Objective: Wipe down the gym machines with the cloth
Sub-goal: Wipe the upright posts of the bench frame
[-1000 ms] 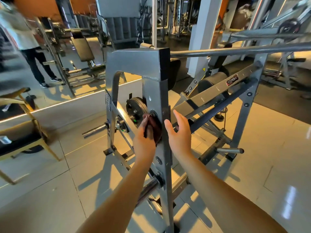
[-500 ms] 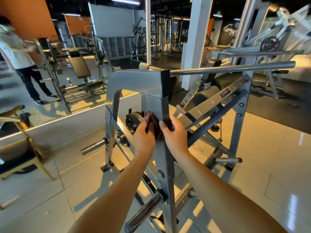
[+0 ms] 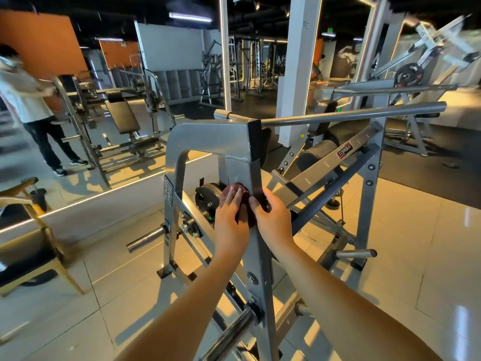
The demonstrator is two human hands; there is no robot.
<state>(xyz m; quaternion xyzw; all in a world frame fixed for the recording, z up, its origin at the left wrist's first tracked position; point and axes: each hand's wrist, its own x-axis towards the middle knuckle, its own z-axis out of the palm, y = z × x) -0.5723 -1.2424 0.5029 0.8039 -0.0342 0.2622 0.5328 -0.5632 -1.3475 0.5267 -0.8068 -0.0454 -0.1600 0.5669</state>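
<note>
Fingers [image 3: 232, 198] of your left hand [image 3: 230, 220] lie straight and flat, pressing the dark red cloth [image 3: 235, 190] against the front face of the grey upright [image 3: 256, 256]. Your right hand [image 3: 273, 221] sits just beside it. Its thumb is on the cloth, and its fingers [image 3: 270, 201] curl round the upright's right edge, where the cloth seems to wrap under them. So the cloth is pinned mid-post between both hands, and neither hand is clearly nearer.

What matters is the upright's long axis. It runs up and down in front of you, leaning a little. Bare steel continues above the cloth to the welded top beam [image 3: 213, 136] and below it past the bolts [image 3: 252, 278]. Any stroke probably has to follow that line, up or down, with the cloth sliding under your palm rather than across.

Watch the sides. A weight plate [image 3: 207, 195] sits just left of the cloth, behind the post, so your left fingers have little room to stray that way. On the right, a sloping rail [image 3: 312, 178] passes near your knuckles. Low down, a steel peg [image 3: 229, 337] juts toward you beside the post, and a long downward wipe could meet it. Upward, the path looks open until the beam's corner.
</note>
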